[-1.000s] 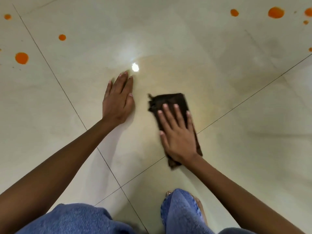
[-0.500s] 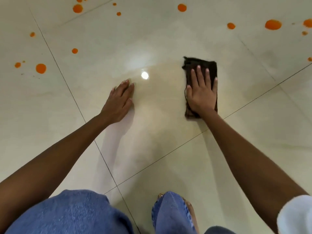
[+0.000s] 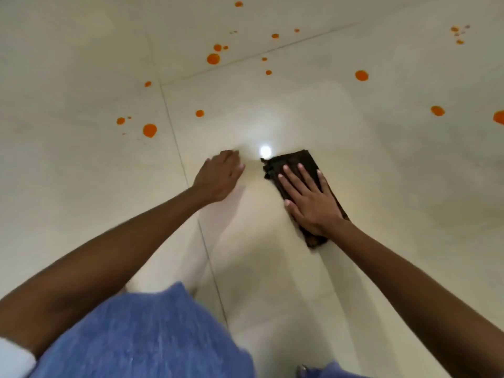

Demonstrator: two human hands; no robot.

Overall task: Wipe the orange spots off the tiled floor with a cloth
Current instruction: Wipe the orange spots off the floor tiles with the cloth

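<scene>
A dark brown folded cloth [image 3: 293, 160] lies flat on the cream tiled floor [image 3: 381, 186]. My right hand [image 3: 311, 199] presses on it with the fingers spread and flat. My left hand [image 3: 219, 177] rests on the bare tile just left of the cloth, holding nothing. Several orange spots lie beyond both hands: a large one [image 3: 149, 130] at far left, one [image 3: 200, 113] ahead of my left hand, one [image 3: 361, 75] ahead on the right, and one [image 3: 437, 110] further right. No spot touches the cloth.
My knee in blue denim [image 3: 147, 336] fills the bottom of the view. A bright light reflection [image 3: 265, 151] shines between my hands. Grout lines [image 3: 177, 148] cross the floor. More small orange spots [image 3: 213, 58] are scattered far ahead.
My right hand swept the cloth out to the upper right, then back toward my left hand. The view has tilted up, so more spots show ahead. My left hand stays planted.
</scene>
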